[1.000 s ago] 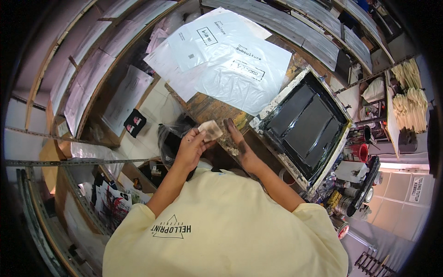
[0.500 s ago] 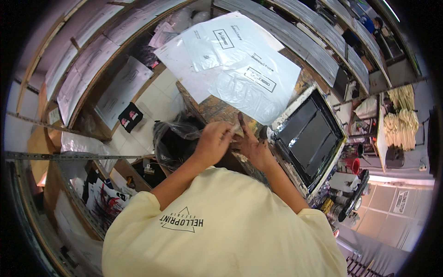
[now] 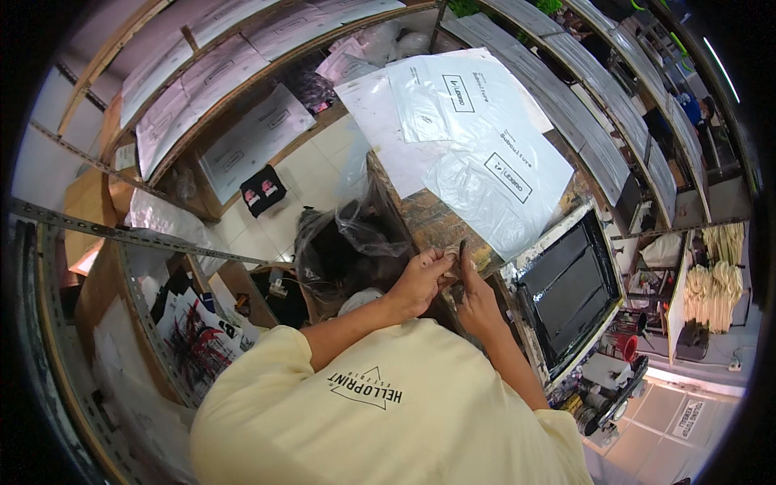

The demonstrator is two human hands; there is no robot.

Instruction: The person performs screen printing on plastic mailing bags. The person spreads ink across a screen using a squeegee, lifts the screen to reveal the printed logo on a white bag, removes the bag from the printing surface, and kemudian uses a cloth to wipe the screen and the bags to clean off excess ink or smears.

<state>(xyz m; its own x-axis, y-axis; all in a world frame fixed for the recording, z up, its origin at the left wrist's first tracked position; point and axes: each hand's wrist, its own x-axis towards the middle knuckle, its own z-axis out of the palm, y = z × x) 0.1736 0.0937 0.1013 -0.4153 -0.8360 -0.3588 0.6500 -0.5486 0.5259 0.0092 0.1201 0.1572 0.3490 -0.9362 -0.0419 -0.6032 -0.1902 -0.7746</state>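
My left hand (image 3: pixel 419 284) is closed, pinching a small crumpled pale wipe (image 3: pixel 450 255) between thumb and fingers. It presses this against my right hand (image 3: pixel 478 303), whose fingers are dark with stains. The right index finger points up; the other fingers are partly hidden behind the wipe and left hand. Both hands meet just over the near edge of a stained work table (image 3: pixel 457 230). On that table lie white plastic bags (image 3: pixel 485 194) with black print, on top of a white sheet (image 3: pixel 368 101).
A screen-printing frame (image 3: pixel 566 283) with black ink stands right of my hands. Left of them sits a clear plastic bag with dark contents (image 3: pixel 347 242). Racks of printed white bags (image 3: pixel 259 133) run along the left and back. A folded black cloth (image 3: pixel 263 191) lies on the tiled floor.
The view has turned, so the scene sits further right and lower. My right fingers, spread apart before, are now closer together, with the left hand still pinching the wipe against them.
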